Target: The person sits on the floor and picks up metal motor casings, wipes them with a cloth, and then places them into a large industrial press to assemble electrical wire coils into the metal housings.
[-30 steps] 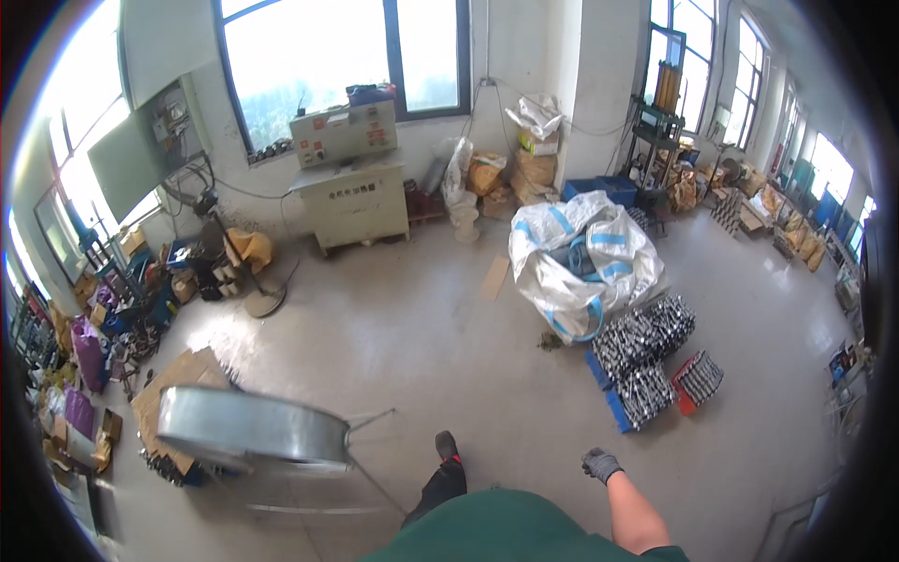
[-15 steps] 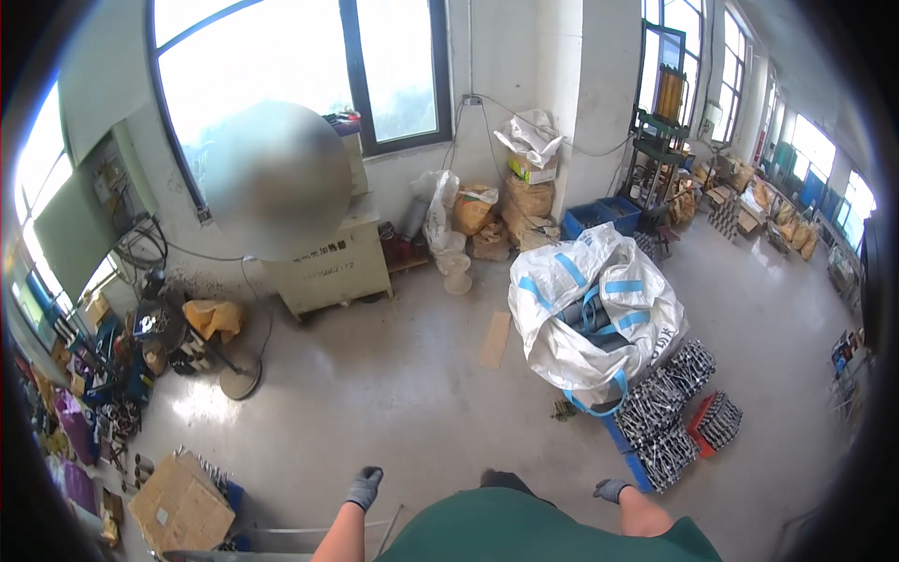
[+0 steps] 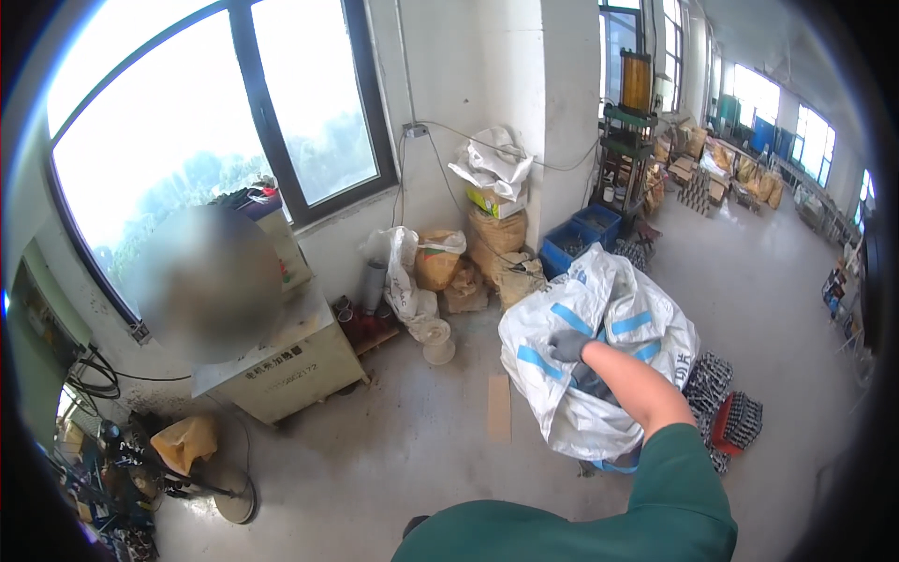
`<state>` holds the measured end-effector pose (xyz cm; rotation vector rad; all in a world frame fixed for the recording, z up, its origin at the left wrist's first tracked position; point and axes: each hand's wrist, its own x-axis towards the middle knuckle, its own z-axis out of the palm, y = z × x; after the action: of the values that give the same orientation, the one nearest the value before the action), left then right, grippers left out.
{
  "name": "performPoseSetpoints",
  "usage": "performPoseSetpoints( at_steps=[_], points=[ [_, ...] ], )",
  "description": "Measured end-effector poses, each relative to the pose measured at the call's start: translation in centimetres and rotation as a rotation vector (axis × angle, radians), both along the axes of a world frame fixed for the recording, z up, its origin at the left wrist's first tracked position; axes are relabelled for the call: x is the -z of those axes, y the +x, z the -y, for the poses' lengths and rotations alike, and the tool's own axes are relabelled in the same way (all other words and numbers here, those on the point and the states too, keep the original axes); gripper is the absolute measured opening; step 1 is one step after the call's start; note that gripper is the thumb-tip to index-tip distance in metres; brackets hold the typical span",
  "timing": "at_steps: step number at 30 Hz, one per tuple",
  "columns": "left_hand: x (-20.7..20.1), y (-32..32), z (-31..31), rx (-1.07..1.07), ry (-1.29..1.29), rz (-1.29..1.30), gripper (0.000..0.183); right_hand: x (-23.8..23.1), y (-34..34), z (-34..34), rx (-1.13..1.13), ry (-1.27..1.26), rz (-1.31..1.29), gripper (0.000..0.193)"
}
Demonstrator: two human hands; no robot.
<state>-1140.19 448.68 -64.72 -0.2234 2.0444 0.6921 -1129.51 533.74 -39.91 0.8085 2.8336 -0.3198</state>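
My right hand, in a dark grey glove, reaches out over the mouth of a large white bulk bag with blue straps. It is at the left inner edge of the opening, against the white fabric. Its fingers are too small and dark to show whether they grip the fabric. Dark grey contents show in part below the wrist, with the bare forearm covering much of the opening. My left hand is out of view.
Metal parts and a red crate of similar parts stand right of the bag. Blue bins and stacked sacks stand behind it. A metal cabinet is at the left, a cardboard piece on the floor.
My right hand has swung from beside my body forward to the bag's opening. My left hand has left the view. The view has shifted, bringing the cabinet and bag closer.
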Motion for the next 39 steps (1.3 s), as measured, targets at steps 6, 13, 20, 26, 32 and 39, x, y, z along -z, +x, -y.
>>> performPoseSetpoints(
  at_steps=[6,13,20,26,32,39],
  points=[
    [1.3,-13.5,-8.1,-0.055,0.054,0.036,0.023,-13.4,-31.3,-4.8,-0.247,0.130,-0.280,0.037],
    [1.3,-35.2,-14.7,-0.194,0.135,-0.075,0.023,-23.1,-63.3,-6.1,-0.338,0.121,-0.620,0.048],
    [0.4,-54.7,-15.5,-0.548,0.433,-0.530,0.023,-33.3,-88.3,-5.7,-0.394,-0.126,-0.902,0.049],
    [-0.5,-58.3,-19.9,-0.914,0.324,-0.725,0.021,-40.0,-109.2,-11.2,-0.478,0.122,-1.166,0.049],
    [4.1,-47.3,-30.5,-1.112,0.048,-0.213,0.019,-45.8,-131.6,-20.4,-0.452,0.165,-1.066,0.075],
    [0.6,-45.1,-44.1,-1.292,0.052,-0.112,0.019,-50.0,-141.9,-24.1,-0.281,0.064,-0.926,0.078]
  ],
)
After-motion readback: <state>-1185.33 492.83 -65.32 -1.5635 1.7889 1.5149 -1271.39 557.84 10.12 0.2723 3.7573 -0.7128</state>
